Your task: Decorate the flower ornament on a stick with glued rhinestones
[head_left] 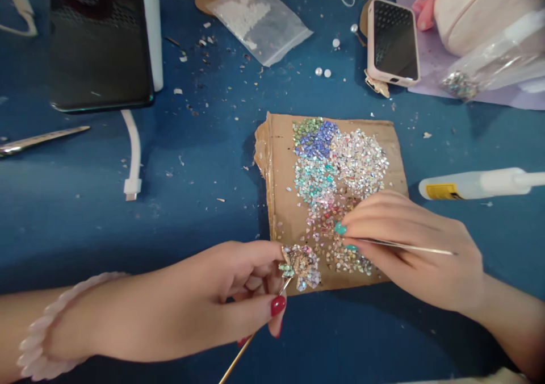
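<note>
My left hand (221,299) is closed around the gold stick (237,366) of a flower-shaped hairpin, thumb and fingers pinching it just under the head. The flower (301,263) is covered with small rhinestones, brownish at its centre, pale lilac and green on the petals. Right of it, my right hand (413,247) grips a thin metal tool (409,247) like a pen. Its working tip is hidden by the fingers, over the pinkish stones. Under both hands lies a piece of cardboard (283,202) bearing small heaps of white stones (361,159), turquoise stones (314,178), blue stones (321,138) and green stones (305,127).
A glue bottle (472,183) lies at the right. Behind are a phone (394,42), a plastic bag of white bits (259,20) and a few pearl beads (323,72). At the left sit a black-topped device (100,43), a white cable (134,157) and tweezers (45,140).
</note>
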A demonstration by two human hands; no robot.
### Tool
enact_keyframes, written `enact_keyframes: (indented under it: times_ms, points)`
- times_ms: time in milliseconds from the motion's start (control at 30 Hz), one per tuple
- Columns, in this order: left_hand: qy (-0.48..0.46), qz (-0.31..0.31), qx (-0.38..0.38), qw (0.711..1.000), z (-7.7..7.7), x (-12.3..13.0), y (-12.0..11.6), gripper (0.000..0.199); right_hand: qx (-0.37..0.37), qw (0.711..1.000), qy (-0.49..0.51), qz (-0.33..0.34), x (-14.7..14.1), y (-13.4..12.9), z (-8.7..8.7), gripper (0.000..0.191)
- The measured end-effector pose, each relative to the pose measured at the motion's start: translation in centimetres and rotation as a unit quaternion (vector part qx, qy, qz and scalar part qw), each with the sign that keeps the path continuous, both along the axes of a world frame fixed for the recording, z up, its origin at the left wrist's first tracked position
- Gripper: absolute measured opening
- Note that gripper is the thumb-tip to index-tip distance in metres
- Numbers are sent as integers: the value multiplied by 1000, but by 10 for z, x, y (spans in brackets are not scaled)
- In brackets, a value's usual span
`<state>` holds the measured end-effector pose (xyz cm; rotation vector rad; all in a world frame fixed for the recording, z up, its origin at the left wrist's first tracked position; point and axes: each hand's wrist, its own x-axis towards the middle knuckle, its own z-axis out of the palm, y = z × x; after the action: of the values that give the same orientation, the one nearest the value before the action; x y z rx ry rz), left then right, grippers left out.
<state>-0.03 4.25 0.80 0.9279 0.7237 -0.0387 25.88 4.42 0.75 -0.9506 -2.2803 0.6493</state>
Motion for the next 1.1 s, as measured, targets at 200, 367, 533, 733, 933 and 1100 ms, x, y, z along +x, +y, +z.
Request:
enact_keyframes:
  times_ms: [200, 367, 533, 733, 933, 1100]
  points:
    - [28, -14, -17, 999, 3, 0, 2, 13, -1, 1000, 7, 14, -2, 0, -1, 5]
    - [27, -20, -8, 999, 2, 0, 2, 13, 1, 1000, 3, 14, -3, 0, -1, 6]
    - [22, -13, 8, 1000, 2, 0, 0, 6, 4, 1000, 4, 16, -4, 0, -1, 8]
    - [11, -4, 30, 999, -1, 0, -4, 3, 8, 1000, 10, 17, -3, 0, -1, 8]
    - [18, -5, 19, 1000, 0, 2, -3, 4, 3, 1000, 10, 21, -4, 0, -1, 7]
    - [24, -16, 18, 999, 3, 2, -1, 5, 9, 1000, 11, 22, -3, -1, -3, 6]
